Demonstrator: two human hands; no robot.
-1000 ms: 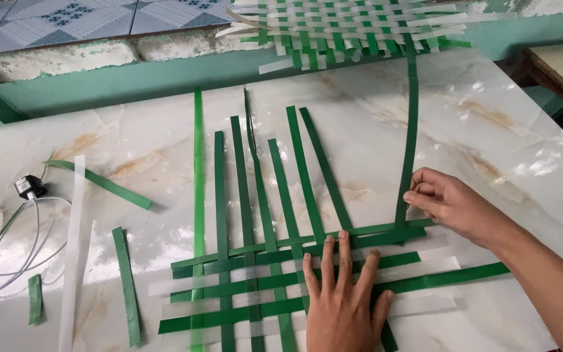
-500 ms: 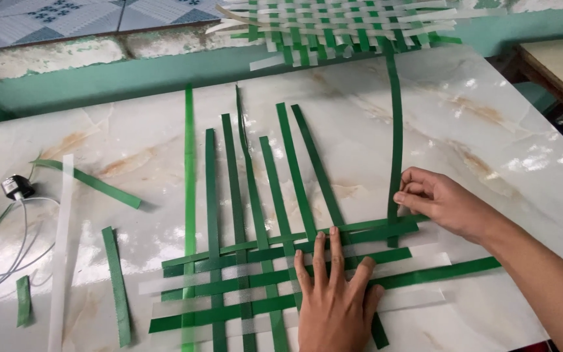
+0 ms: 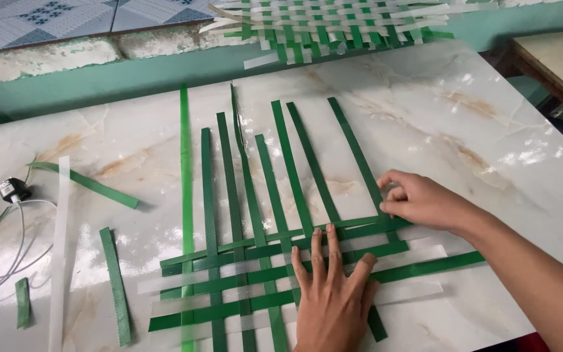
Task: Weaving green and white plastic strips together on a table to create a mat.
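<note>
my left hand (image 3: 333, 293) lay flat, fingers spread, pinning the woven green strips (image 3: 262, 280) near the marble counter's (image 3: 425, 117) front edge. my right hand (image 3: 421, 201) pinched the rightmost upright strip (image 3: 353, 143) where it crossed. thin, springy, slippery, i judged; best held at crossings.

two hands (image 3: 333, 293), one woven mat (image 3: 333, 23), three loose green strips (image 3: 115, 283), one cable (image 3: 8, 248)

right hand (image 3: 418, 201): moved down-left, fingertips now on the weave edge | rightmost green strip (image 3: 358, 156): earlier arched up from the table, now lying flat, slanted
</note>
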